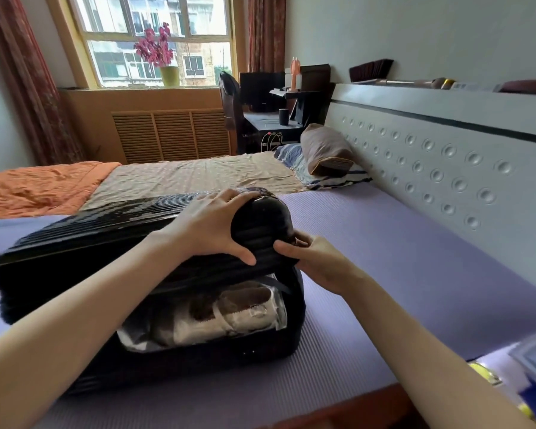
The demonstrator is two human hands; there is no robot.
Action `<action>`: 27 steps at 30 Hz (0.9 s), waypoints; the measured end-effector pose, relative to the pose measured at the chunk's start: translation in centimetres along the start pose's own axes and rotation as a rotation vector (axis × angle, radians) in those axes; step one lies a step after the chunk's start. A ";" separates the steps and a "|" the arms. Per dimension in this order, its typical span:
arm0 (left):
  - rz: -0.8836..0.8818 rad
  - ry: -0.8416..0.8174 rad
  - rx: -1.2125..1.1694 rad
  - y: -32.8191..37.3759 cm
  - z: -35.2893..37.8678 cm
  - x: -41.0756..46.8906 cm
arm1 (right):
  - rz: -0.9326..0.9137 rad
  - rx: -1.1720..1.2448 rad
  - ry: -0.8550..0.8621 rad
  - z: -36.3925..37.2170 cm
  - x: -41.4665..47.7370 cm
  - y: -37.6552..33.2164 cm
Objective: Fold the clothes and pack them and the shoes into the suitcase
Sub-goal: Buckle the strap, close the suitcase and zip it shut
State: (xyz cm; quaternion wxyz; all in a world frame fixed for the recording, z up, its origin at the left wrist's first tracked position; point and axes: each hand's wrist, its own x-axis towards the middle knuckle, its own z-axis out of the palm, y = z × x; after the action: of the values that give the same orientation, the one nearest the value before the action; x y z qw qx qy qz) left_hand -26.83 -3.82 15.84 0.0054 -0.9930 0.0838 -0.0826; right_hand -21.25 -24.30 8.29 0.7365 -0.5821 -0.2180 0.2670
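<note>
A black ribbed suitcase (84, 230) lies on the purple mat (399, 258) on the bed, its lid lowered but gaping at the near side. Through the gap shows a clear plastic bag with pale shoes (245, 308) inside the case. My left hand (211, 227) lies spread on the lid's right corner, fingers over its top and thumb down the front. My right hand (316, 258) is at the right end of the case, fingers curled and pinching something small at the lid's edge; what it pinches is hidden.
A grey headboard (446, 156) runs along the right. A brown pillow (325, 150) on a striped cloth lies at the far end of the bed, an orange quilt (41, 187) at the left. A blue and yellow object (532, 373) sits at the lower right.
</note>
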 end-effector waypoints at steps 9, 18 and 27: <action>0.022 0.151 -0.006 1.5 6.2 -3.7 | -0.044 -0.398 0.059 0.2 -3.7 3.9; 0.133 0.345 0.070 4.8 9.5 -4.7 | 0.053 -0.650 0.122 -2.5 -5.1 7.5; 0.147 0.354 0.050 5.4 12.4 -4.4 | 0.069 -0.523 0.078 -3.9 -4.7 10.7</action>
State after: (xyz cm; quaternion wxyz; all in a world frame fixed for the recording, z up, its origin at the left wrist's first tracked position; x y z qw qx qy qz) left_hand -30.01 -8.48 2.73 0.0211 -0.9537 0.1539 -0.2576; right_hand -23.82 -28.30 -3.11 0.5592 -0.7697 -0.2311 0.2039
